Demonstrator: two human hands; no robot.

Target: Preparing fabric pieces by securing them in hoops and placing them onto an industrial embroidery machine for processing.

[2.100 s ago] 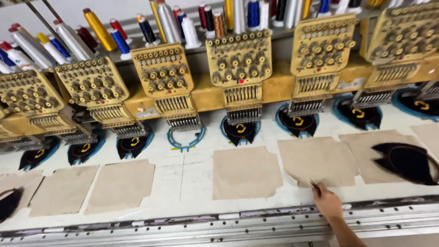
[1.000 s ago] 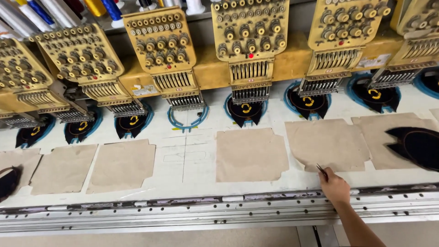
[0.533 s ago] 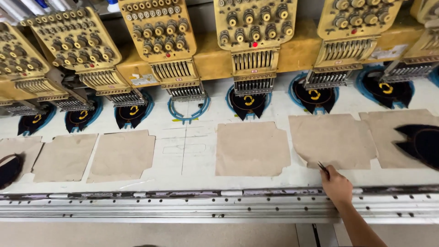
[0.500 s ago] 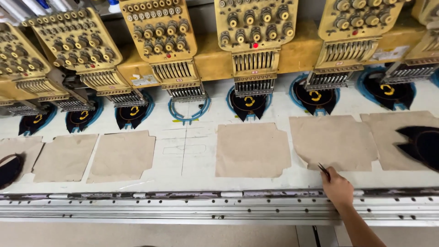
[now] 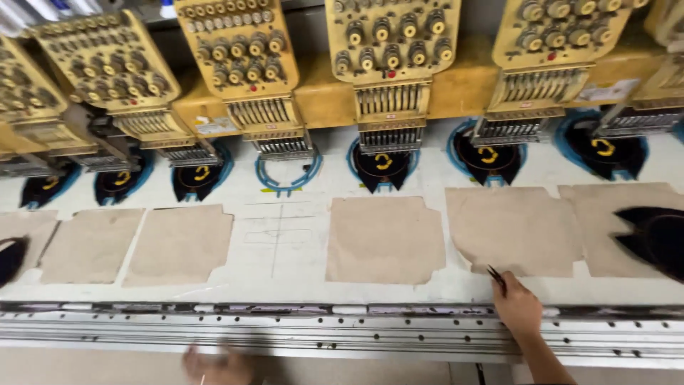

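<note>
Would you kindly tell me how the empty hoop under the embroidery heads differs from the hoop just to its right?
The empty hoop is a bare blue ring with white table showing through; the filled hoop holds dark fabric with a yellow motif. The filled hoop's fabric ends in a point below; the empty hoop has none. Both are blue-rimmed and sit under yellow heads.

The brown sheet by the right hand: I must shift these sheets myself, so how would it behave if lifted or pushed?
The brown sheet lies flat with a ragged lower edge, so it is probably thin, light and floppy. Pushed by the right hand, it would likely slide easily over the smooth white table. Its torn corner suggests it rips readily.
</note>
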